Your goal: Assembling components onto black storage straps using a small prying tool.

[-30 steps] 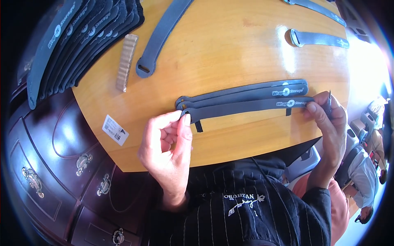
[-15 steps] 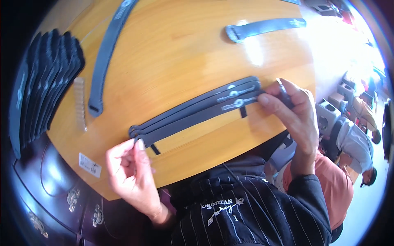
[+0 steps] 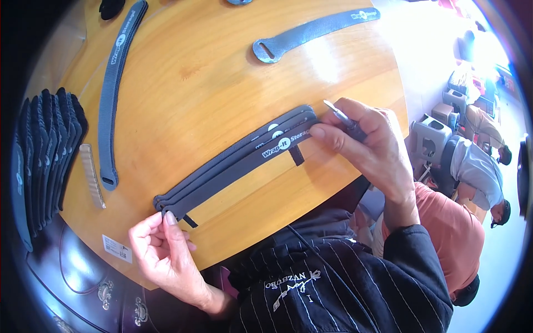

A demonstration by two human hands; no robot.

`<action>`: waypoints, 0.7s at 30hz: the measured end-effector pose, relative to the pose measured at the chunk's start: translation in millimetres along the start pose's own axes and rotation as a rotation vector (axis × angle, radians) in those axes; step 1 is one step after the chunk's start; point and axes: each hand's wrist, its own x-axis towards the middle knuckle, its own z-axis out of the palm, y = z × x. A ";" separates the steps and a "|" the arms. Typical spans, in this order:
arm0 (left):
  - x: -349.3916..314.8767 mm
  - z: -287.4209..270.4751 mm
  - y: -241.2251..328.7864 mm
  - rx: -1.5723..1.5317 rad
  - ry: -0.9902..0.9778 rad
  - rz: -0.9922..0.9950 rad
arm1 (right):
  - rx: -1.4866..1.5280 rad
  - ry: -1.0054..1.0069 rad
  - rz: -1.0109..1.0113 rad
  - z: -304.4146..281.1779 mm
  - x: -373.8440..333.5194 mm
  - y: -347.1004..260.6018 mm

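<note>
A dark grey strap (image 3: 233, 176) with a pale print near its right end is stretched between my hands, low over the table. My left hand (image 3: 169, 258) pinches its left end between thumb and forefinger. At the right end, the thumb and fingers of my right hand (image 3: 375, 141) close on the strap; the same hand holds a slim metal-tipped tool (image 3: 345, 119), pointing up and left. Just beyond lie more grey straps (image 3: 225, 154), closely overlapping. Two short black tabs, one of them a right-hand tab (image 3: 297, 156), stick out below the held strap's lower edge.
On the wooden table (image 3: 194, 111) lie a grey strap stack (image 3: 111, 105) at left and a slotted strap (image 3: 316, 33) at the far right. A fanned pile of straps (image 3: 50, 150) sits at the left edge, beside a ribbed strip (image 3: 91, 175). People sit at right.
The whole view has shifted, so the table and straps appear elsewhere in the picture. Both hands keep their hold on the strap's ends; the grip looks unchanged.
</note>
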 end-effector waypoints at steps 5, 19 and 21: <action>0.0 0.2 -0.2 -0.007 -0.007 0.001 | -0.034 0.000 0.007 0.2 1.2 -0.9; 0.8 0.4 0.3 -0.007 -0.021 -0.003 | -0.098 -0.012 0.012 -0.7 4.8 -4.7; 1.2 -0.5 2.0 -0.012 -0.028 -0.011 | -0.121 -0.028 0.034 -2.2 5.3 -6.5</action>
